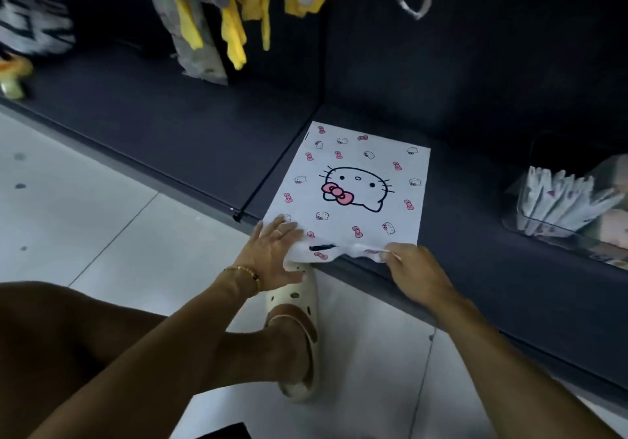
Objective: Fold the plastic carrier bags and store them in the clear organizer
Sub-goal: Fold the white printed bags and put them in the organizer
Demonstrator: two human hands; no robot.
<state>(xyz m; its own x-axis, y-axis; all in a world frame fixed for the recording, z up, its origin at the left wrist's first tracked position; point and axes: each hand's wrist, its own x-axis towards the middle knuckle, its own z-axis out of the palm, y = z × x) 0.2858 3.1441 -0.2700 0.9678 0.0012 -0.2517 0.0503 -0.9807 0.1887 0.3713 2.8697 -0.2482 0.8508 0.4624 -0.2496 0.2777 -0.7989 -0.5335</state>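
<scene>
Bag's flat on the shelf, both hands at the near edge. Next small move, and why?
Probably fold the near edge away toward the far edge. The white cat-print plastic bag lies flat and unfolded on the dark shelf; the left hand rests spread on its near corner, the right hand pinches its rumpled near edge, and the clear organizer already holds folded bags.

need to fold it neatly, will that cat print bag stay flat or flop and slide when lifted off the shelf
Probably floppy: the cat print bag already crumples at its near edge where the right hand pinches it. It looks thin and light, so it would likely sag when lifted. It may slide on the smooth dark shelf; the left hand presses one corner down.
</scene>
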